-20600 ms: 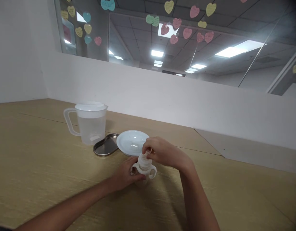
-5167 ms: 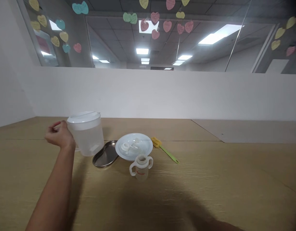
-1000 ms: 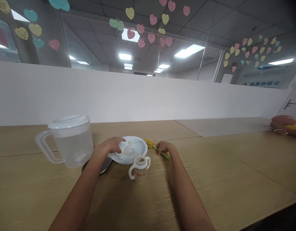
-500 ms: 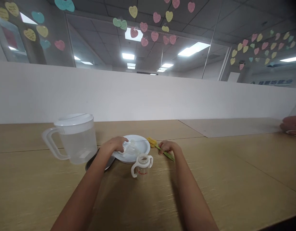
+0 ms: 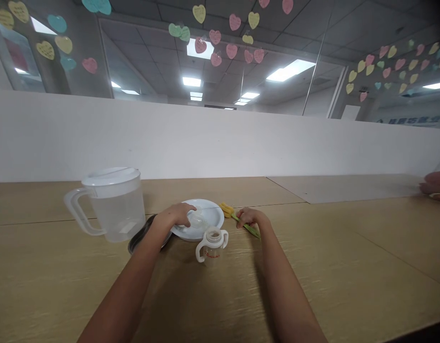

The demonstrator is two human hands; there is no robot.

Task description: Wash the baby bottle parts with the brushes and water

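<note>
Table (image 5: 348, 257) holds pitcher (image 5: 116, 212), plate (image 5: 214, 208), baby bottle (image 5: 212, 246).

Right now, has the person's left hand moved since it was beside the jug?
Yes: the left hand moved rightward from the plastic jug to the white plate.

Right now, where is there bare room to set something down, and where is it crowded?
Bare tabletop lies right of the right hand and in front of the baby bottle, between the forearms. Crowded: the white plate, with the left hand, steel tray and plastic pitcher.
</note>
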